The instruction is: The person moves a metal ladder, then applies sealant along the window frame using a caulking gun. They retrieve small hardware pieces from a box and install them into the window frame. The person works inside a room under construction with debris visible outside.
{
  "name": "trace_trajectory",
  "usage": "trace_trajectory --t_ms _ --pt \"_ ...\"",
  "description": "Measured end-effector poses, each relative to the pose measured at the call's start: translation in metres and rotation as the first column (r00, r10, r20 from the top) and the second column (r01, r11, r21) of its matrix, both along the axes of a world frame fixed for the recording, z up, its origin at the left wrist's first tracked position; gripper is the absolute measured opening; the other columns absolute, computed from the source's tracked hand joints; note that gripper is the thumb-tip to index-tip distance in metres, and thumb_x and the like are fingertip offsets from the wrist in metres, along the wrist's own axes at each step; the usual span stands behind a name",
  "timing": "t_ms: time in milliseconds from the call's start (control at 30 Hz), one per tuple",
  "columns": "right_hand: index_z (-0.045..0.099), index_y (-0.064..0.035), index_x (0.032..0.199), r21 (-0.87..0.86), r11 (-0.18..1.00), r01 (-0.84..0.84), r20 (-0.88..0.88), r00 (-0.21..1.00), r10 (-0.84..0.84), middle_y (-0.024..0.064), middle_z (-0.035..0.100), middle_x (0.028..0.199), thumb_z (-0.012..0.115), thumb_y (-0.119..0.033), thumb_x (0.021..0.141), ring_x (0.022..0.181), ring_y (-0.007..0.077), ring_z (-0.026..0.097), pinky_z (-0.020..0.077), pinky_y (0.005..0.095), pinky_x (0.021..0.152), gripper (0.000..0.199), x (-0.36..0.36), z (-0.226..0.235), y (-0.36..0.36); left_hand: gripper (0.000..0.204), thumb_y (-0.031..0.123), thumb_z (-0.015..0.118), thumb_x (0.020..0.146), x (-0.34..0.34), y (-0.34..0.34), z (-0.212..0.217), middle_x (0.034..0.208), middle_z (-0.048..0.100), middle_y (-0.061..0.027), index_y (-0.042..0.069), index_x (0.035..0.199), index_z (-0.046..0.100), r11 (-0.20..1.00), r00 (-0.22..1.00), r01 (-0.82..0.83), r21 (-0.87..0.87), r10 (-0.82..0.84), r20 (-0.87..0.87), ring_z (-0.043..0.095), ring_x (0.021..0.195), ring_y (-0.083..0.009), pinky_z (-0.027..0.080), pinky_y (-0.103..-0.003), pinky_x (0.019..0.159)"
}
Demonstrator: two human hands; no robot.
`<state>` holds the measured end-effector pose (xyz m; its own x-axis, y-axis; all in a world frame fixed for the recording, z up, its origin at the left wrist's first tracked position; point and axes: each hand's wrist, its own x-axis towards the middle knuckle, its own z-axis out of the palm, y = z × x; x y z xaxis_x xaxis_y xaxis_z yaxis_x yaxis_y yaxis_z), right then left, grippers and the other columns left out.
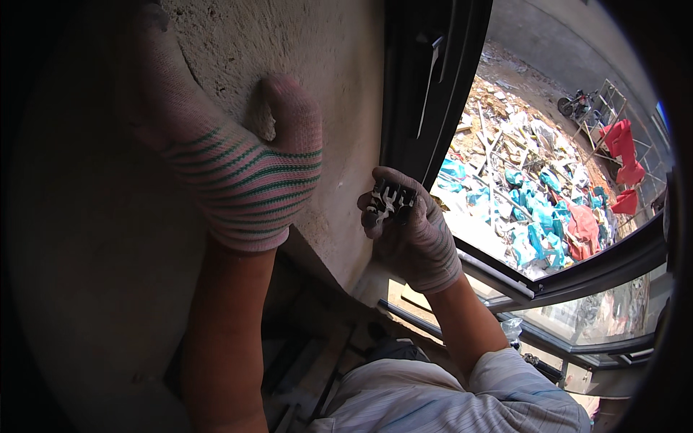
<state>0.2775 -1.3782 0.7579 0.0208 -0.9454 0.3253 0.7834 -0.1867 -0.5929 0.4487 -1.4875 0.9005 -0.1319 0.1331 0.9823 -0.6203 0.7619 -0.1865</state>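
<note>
My left hand (242, 166), in a pinkish knit glove with green stripes, is raised against the rough plaster wall (339, 94). Its thumb stands apart from the stretched fingers, whose far ends fade into shadow, and no held thing shows in it. My right hand (422, 242), in a similar glove, is closed around several small black pieces with whitish parts (392, 201); their exact kind cannot be made out. That hand is beside the dark window frame (411, 94), just below a slim handle (429, 86) on it.
Beyond the window lie rubble and teal bags (538, 242), with red cloth (622, 155) on a metal frame and a motorcycle (575, 105) farther off. Another glazed window part (577, 317) is at lower right. The left side is in deep shadow.
</note>
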Motion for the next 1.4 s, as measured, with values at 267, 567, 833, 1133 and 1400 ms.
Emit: trace_trajectory --t_ms 267,567,833,1133,1400 --pt "0.047 -0.0042 0.15 -0.001 0.998 0.06 -0.065 0.996 -0.06 0.0172 0.067 0.124 0.071 -0.034 0.099 0.102 0.0201 0.068 0.0568 0.031 0.09 0.064 0.001 0.022 0.008 0.08 0.017 0.066 0.089 0.009 0.002 0.006 0.139 0.043 -0.0268 -0.008 0.153 0.026 0.98 0.991 -0.125 -0.154 0.132 0.034 0.052 0.125 -0.0351 0.05 -0.047 0.105" --pt "0.053 -0.0021 0.145 -0.03 0.965 0.26 -0.218 0.941 -0.26 0.0143 0.068 0.122 0.073 -0.029 0.097 0.11 0.0189 0.064 0.0525 0.034 0.099 0.058 -0.006 0.049 0.009 0.081 0.02 0.065 0.09 0.007 0.01 0.01 0.142 0.041 -0.028 -0.006 0.156 0.024 0.999 0.999 -0.053 0.01 0.053 0.008 0.048 0.129 -0.0373 0.043 -0.051 0.11" --pt "0.051 0.001 0.147 -0.589 0.598 0.544 -0.285 0.553 -0.783 0.0112 0.069 0.125 0.084 -0.034 0.088 0.114 0.0178 0.066 0.0527 0.0347 0.101 0.076 -0.035 0.144 0.005 0.081 0.019 0.058 0.093 0.017 0.026 0.009 0.15 0.033 -0.0315 -0.006 0.158 0.017 0.966 0.999 -0.025 0.256 0.034 -0.031 0.043 0.137 -0.0419 0.037 -0.053 0.116" --pt "0.067 -0.0068 0.13 -0.884 -0.023 0.468 0.031 0.01 -0.999 0.0039 0.074 0.113 0.08 -0.012 0.09 0.101 0.0125 0.067 0.0555 0.0301 0.091 0.042 -0.13 0.332 -0.038 0.08 0.019 0.058 0.09 0.011 0.041 0.007 0.154 0.03 -0.0342 -0.004 0.156 0.019 0.937 0.985 -0.163 0.308 0.175 -0.009 0.039 0.139 -0.0498 0.036 -0.059 0.115" --pt "0.069 -0.0183 0.128 -0.938 -0.322 0.128 0.229 -0.468 -0.854 0.0021 0.073 0.12 0.081 -0.03 0.09 0.115 0.0202 0.067 0.0537 0.038 0.103 0.042 -0.175 0.469 -0.088 0.081 0.017 0.059 0.088 0.008 0.035 0.008 0.153 0.032 -0.0352 -0.005 0.156 0.021 0.982 0.989 -0.133 0.131 0.14 -0.046 0.041 0.137 -0.0515 0.036 -0.058 0.115"
